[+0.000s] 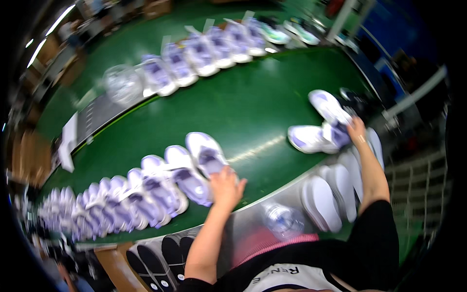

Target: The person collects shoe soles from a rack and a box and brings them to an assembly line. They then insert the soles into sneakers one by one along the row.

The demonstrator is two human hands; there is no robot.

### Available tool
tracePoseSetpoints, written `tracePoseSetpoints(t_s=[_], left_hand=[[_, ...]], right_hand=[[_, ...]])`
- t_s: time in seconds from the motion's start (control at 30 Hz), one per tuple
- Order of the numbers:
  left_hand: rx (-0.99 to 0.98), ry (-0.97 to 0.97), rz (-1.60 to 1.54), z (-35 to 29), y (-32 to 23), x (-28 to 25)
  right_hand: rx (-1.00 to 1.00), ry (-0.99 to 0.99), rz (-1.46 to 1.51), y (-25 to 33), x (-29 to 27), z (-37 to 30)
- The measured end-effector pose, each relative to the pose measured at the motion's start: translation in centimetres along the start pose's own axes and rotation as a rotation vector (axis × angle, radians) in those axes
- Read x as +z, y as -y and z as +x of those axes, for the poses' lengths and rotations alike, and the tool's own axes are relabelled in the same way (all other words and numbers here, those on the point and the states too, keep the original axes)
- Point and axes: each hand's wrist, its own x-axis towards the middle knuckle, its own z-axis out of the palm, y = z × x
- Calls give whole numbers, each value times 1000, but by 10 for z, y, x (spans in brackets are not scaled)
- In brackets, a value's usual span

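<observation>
My left hand (226, 189) rests at the heel of a white and lavender sneaker (206, 151), the last one at the right end of a long row. Its fingertips touch the shoe, and the thumb sticks out to the side. At the right, my right hand (357, 130) grips the heel end of another white and lavender sneaker (328, 104), its fingers partly hidden. Just below that shoe a second matching sneaker (311, 138) lies with its toe pointing left, close to the same hand.
Beyond the green conveyor belt (253, 107) stands another row of lavender sneakers (199, 53) and a clear plastic bag (124, 85). Along the near ledge are white insoles (321, 202) and a clear plastic bottle (283, 221). Black insoles (153, 263) fill a cardboard box at lower left.
</observation>
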Motion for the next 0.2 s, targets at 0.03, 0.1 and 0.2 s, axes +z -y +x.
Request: tracePoseSetpoints(t_s=[0.03, 0.1, 0.2], left_hand=[[44, -111, 17, -5, 5, 5], [-1, -182, -143, 2, 3, 22], [56, -236, -99, 3, 11, 34]], right_hand=[[-33, 125, 137, 14, -3, -5], [-113, 439, 132, 9, -8, -20], [-41, 618, -140, 54, 8, -5]])
